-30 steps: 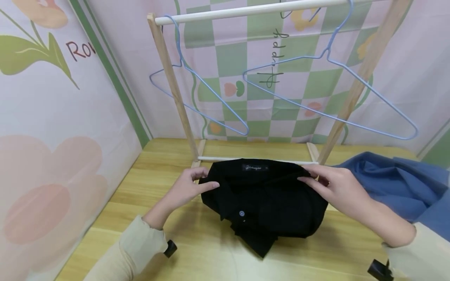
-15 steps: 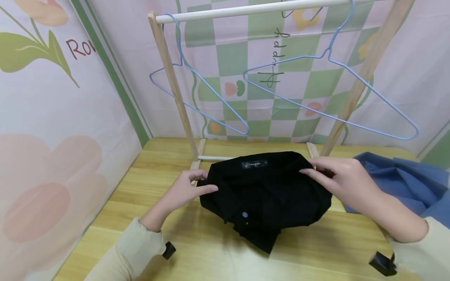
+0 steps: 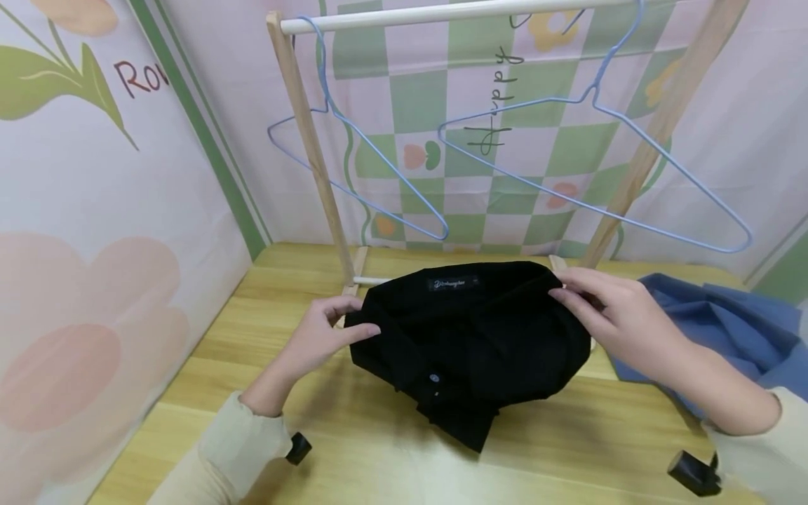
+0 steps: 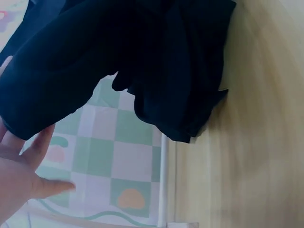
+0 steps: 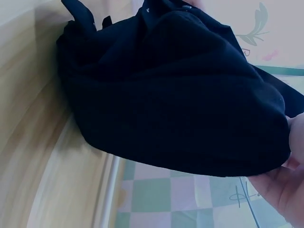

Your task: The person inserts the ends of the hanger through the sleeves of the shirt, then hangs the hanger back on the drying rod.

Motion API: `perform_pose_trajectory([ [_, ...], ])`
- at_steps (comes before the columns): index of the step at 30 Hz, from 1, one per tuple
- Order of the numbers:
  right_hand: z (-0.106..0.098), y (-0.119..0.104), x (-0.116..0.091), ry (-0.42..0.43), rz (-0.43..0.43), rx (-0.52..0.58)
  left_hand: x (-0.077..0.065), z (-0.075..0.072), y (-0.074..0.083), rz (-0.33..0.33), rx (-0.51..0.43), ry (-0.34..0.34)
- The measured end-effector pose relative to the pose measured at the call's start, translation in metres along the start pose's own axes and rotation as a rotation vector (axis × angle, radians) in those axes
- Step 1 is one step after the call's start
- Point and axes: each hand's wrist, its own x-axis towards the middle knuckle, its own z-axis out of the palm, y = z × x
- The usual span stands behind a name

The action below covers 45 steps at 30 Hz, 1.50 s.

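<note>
A black shirt point(image 3: 480, 344) with a label inside its back edge and a small button at the front hangs bunched over the table. At its left side my left hand point(image 3: 322, 333) pinches the cloth, thumb on top. My right hand point(image 3: 612, 312) grips the opposite side between thumb and fingers. In the left wrist view the shirt point(image 4: 161, 61) drapes past my left hand point(image 4: 23, 166), hiding some fingertips. Dark folds of the shirt point(image 5: 180, 114) fill most of the right wrist view, with my right hand point(image 5: 280, 185) at its edge.
Behind the shirt stands a wooden rack with a white top rail point(image 3: 442, 14). Two blue wire hangers, a left one point(image 3: 398, 172) and a right one point(image 3: 536, 186), hang from it. Blue cloth point(image 3: 726, 322) lies on the wooden table point(image 3: 240, 330) at the right. Printed fabric point(image 3: 416, 105) covers the walls.
Both hands keep hold of the shirt. Its back edge has risen and spread wider, and my left hand has shifted slightly left and up.
</note>
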Motion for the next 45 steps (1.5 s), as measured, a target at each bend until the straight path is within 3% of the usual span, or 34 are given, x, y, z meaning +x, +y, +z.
perform_pose_trajectory([
  [7, 0.0, 0.003, 0.003, 0.013, -0.023, 0.006, 0.0, -0.001, 0.009, 0.027, 0.088, 0.117],
  [11, -0.01, 0.0, 0.009, 0.024, -0.058, -0.049, 0.0, -0.002, 0.017, 0.072, 0.126, 0.171],
  [15, -0.021, -0.005, 0.017, 0.057, -0.087, -0.103, 0.001, -0.003, 0.027, 0.122, 0.145, 0.203],
  [18, -0.023, -0.004, 0.022, 0.072, -0.112, -0.123, 0.004, -0.004, 0.03, 0.101, 0.151, 0.205],
  [22, -0.006, 0.008, 0.014, 0.05, -0.134, -0.144, 0.01, -0.001, 0.018, 0.022, 0.154, 0.149],
  [27, 0.025, 0.024, -0.01, -0.068, -0.061, -0.151, 0.013, 0.006, -0.004, -0.04, 0.237, 0.096],
  [30, 0.04, 0.029, -0.018, -0.13, -0.039, -0.173, 0.014, 0.011, -0.008, -0.004, 0.373, 0.095],
  [34, 0.05, 0.032, -0.02, -0.155, -0.044, -0.189, 0.015, 0.017, -0.007, 0.095, 0.5, 0.115],
  [36, 0.049, 0.032, -0.02, -0.159, -0.005, -0.147, 0.017, 0.018, -0.007, 0.139, 0.503, 0.128],
  [38, 0.046, 0.03, -0.02, -0.201, 0.095, -0.04, 0.018, 0.018, -0.01, 0.171, 0.491, 0.141],
  [42, 0.038, 0.026, -0.019, -0.36, 0.334, 0.196, 0.018, 0.014, -0.016, 0.19, 0.47, 0.117],
  [45, 0.035, 0.027, -0.019, -0.491, 0.379, 0.255, 0.017, 0.012, -0.018, 0.179, 0.45, 0.078],
])
